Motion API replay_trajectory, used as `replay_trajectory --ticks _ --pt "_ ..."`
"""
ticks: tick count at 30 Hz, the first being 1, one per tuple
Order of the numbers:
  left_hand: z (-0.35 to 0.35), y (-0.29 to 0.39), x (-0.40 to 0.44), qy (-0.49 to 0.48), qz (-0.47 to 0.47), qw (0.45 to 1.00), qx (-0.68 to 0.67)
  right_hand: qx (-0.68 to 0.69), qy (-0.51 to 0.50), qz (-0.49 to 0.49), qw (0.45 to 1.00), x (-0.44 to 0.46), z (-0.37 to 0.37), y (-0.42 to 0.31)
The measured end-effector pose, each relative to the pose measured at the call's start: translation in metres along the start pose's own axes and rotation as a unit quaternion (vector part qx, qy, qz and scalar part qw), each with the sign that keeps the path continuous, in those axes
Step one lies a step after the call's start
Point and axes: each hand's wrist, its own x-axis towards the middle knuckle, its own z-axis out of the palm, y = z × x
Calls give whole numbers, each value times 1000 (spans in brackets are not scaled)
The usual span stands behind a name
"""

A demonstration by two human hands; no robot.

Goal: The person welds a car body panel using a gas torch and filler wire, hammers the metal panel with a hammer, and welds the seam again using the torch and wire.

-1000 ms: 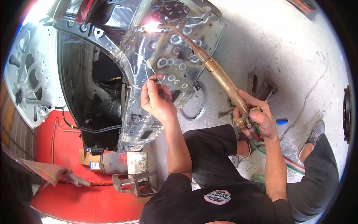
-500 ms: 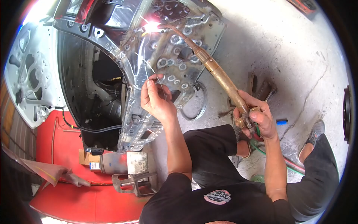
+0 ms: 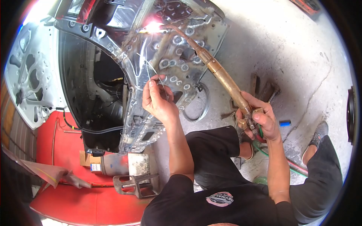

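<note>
My right hand (image 3: 262,116) is wrapped around the valve end of a brass welding torch (image 3: 222,79). Its bent copper tip points up and left at a bright pinkish glow (image 3: 154,26) on the bare metal car body panel (image 3: 171,56). Between thumb and fingers, my left hand (image 3: 160,98) pinches a thin wire, likely welding rod (image 3: 151,67), below the glow and in front of the panel. The glare hides the surface right at the torch tip. Round spot marks and holes dot the panel around it.
Red and green hoses (image 3: 298,168) trail over the concrete floor. A coil of wire (image 3: 205,105) lies beside the panel, and a small blue object (image 3: 285,123) is on the floor. At lower left, a metal bracket (image 3: 136,185) and a grey cylinder (image 3: 113,164) rest on a red surface (image 3: 90,203).
Both hands and the torch keep nearly the same place. The glow at the torch tip has changed shape slightly, with an orange-yellow streak now stretching across below it.
</note>
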Motion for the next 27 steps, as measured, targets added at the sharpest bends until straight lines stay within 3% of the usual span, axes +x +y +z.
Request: replay_trajectory --ticks 27 --pt "0 -1 2 -2 9 1000 7 10 -3 -2 1000 0 -1 3"
